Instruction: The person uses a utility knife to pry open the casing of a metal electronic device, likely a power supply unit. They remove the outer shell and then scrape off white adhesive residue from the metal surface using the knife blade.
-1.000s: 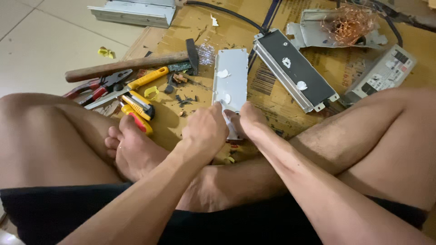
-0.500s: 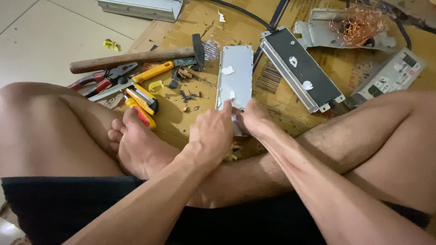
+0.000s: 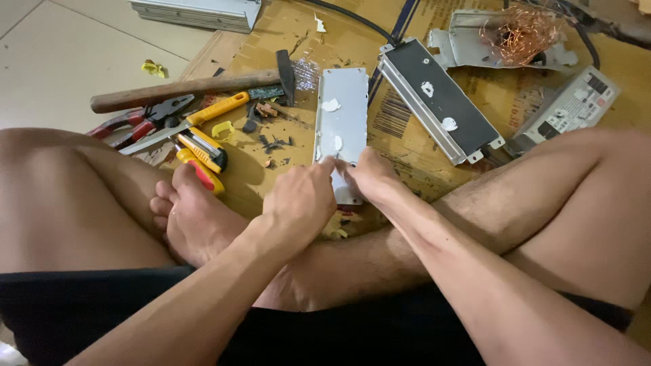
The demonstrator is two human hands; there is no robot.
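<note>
A long grey metal cover plate [image 3: 344,115] with white blobs on it lies on the cardboard [image 3: 413,156] in front of my crossed legs. My left hand [image 3: 298,203] and my right hand [image 3: 369,177] both pinch the plate's near end, fingertips meeting at its edge. To the plate's right lies a black-topped metal casing [image 3: 437,100]. I sit with bare legs crossed, my foot [image 3: 190,213] resting beside the tools.
Left of the plate lie a wooden-handled hammer [image 3: 186,87], red-handled pliers [image 3: 139,120], a yellow-handled screwdriver [image 3: 207,112] and a yellow utility knife [image 3: 203,154]. A copper wire tangle [image 3: 522,30] sits on a metal part at back right, beside a silver power supply unit [image 3: 569,108]. Another grey casing [image 3: 196,12] lies at the top.
Both hands stay at the plate's near end with only small finger shifts. The view has tilted slightly downward.
</note>
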